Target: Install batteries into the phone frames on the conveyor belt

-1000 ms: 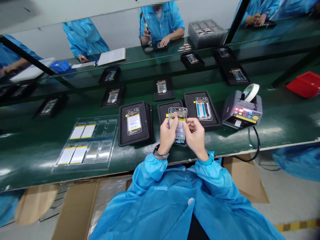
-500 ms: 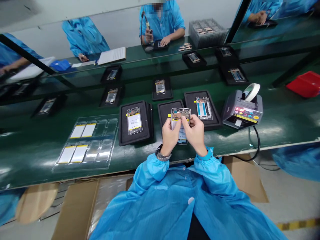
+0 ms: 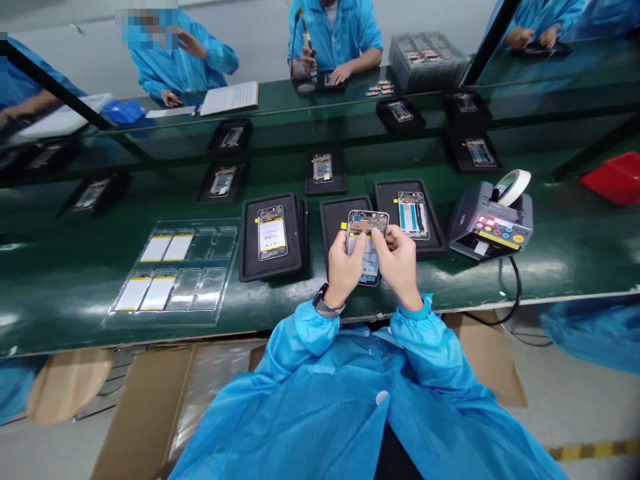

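An opened phone (image 3: 369,257) is held near the front edge of the bench, its left side overlapping a black tray (image 3: 334,217) in view. The left hand (image 3: 345,270) and right hand (image 3: 399,263) grip its sides, thumbs on its inner face. The glossy green bench (image 3: 280,307) also bears a tray stack (image 3: 249,257) and a clear tray (image 3: 213,267) of white cells on the left, and a tape dispenser (image 3: 490,223) on the right. Beyond, blue-coated co-workers (image 3: 343,37) sit before a pale wall (image 3: 260,40); cardboard (image 3: 145,407) lies below.
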`<action>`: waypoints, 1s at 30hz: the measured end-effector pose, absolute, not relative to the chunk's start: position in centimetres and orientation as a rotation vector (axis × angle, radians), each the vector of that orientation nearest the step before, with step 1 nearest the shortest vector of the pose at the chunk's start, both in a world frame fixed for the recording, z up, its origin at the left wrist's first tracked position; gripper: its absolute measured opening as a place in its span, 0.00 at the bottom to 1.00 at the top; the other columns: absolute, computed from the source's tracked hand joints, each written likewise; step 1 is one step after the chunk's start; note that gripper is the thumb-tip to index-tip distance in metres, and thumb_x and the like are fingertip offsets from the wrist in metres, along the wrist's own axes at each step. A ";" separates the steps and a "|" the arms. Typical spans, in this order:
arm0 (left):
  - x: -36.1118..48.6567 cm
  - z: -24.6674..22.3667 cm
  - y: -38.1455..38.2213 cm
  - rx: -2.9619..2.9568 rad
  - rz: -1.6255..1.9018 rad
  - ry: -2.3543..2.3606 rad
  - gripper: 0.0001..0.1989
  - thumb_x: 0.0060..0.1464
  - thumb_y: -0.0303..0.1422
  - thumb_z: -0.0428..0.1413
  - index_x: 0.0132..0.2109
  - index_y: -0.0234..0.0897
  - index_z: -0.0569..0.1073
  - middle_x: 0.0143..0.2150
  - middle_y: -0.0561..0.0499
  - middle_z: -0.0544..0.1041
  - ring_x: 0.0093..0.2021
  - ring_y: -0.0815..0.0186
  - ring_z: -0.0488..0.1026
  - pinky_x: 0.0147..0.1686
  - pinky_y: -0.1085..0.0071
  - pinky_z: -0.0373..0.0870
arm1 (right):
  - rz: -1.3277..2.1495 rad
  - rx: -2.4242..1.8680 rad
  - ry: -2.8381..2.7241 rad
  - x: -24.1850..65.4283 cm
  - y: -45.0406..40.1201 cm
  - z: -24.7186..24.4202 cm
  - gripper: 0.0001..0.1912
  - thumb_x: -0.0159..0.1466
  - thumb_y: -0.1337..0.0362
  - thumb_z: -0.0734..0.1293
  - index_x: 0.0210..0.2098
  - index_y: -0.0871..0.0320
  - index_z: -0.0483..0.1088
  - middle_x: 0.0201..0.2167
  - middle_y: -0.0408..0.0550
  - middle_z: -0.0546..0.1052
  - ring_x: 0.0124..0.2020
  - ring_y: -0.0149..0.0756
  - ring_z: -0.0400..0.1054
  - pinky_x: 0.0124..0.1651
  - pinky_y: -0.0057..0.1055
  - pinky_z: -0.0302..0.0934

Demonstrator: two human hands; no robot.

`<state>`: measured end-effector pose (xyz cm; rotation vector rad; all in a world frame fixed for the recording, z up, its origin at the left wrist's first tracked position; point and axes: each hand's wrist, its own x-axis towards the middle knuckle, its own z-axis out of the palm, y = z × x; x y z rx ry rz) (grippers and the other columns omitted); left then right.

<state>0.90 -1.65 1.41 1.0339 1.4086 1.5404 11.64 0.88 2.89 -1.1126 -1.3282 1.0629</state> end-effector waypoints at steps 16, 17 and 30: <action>1.3 1.2 -1.9 1.154 1.524 1.566 0.16 0.70 0.46 0.56 0.40 0.38 0.69 0.34 0.52 0.75 0.33 0.68 0.71 0.35 0.74 0.64 | 1.307 -1.003 -1.119 11.1 1.3 2.3 0.14 0.62 0.52 0.75 0.40 0.54 0.75 0.40 0.46 0.83 0.40 0.39 0.77 0.45 0.34 0.72; 1.3 1.2 -1.9 1.157 1.527 1.564 0.15 0.70 0.45 0.56 0.41 0.38 0.69 0.35 0.52 0.76 0.33 0.67 0.72 0.35 0.74 0.65 | 1.312 -0.997 -1.114 11.1 1.3 2.3 0.14 0.62 0.52 0.75 0.41 0.54 0.75 0.40 0.46 0.83 0.39 0.39 0.77 0.45 0.35 0.72; 1.2 1.0 -1.9 1.148 1.532 1.573 0.12 0.69 0.41 0.56 0.41 0.38 0.70 0.35 0.51 0.76 0.35 0.66 0.73 0.36 0.74 0.66 | 1.279 -1.032 -1.134 11.0 1.4 2.2 0.15 0.62 0.51 0.74 0.39 0.54 0.75 0.38 0.46 0.83 0.39 0.39 0.77 0.43 0.34 0.72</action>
